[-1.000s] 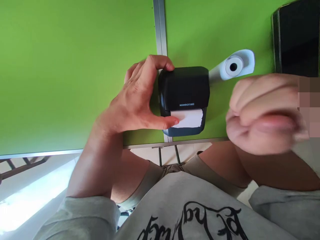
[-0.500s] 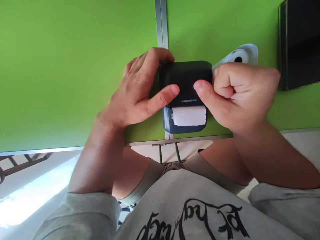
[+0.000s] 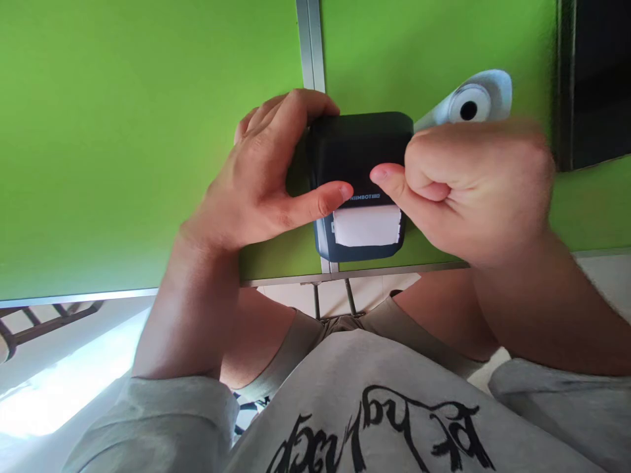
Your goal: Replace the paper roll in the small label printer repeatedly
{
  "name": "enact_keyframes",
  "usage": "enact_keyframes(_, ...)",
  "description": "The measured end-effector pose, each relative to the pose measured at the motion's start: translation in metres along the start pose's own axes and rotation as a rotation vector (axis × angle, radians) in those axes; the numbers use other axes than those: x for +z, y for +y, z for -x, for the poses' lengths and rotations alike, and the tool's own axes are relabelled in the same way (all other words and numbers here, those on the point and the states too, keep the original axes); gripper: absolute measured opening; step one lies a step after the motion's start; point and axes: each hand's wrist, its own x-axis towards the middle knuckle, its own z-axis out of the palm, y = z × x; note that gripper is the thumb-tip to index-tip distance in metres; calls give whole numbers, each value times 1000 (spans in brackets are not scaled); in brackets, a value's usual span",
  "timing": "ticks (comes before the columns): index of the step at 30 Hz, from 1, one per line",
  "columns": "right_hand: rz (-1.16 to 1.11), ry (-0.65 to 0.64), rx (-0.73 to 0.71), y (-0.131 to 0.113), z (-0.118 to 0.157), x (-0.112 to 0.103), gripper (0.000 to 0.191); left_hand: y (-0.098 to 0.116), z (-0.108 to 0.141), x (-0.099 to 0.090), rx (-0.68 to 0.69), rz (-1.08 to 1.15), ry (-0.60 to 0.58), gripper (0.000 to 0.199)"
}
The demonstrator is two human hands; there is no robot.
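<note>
A black label printer [image 3: 359,148] with NIIMBOT lettering stands near the table's front edge, over the metal seam. From its front slot a white label strip [image 3: 367,226] hangs down over the dark blue base. My left hand [image 3: 269,180] wraps the printer's left side, fingers at the back corner and thumb on the front of the lid. On the right side my right hand [image 3: 478,190] is curled like a fist against the printer, its thumb resting on the lid. Its inner fingers are partly hidden.
Behind my right hand lies a white paper roll [image 3: 480,98] with a dark core hole. A black flat object [image 3: 596,85] sits at the right edge of the green table [image 3: 123,131]. A metal seam [image 3: 311,52] runs toward the back.
The printer and both hands sit slightly further left in view. My left thumb has moved lower on the lid, onto the start of the lettering. My right thumb reaches further over the lid.
</note>
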Motion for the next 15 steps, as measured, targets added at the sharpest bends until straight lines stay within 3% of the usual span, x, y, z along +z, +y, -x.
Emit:
enact_keyframes(5, -5, -29, -26, 2, -1, -1, 50, 2, 0, 1, 7, -6, 2, 61)
enact_keyframes(15, -29, 21, -48, 3, 2, 4, 48, 0, 1, -1, -7, -3, -22, 72)
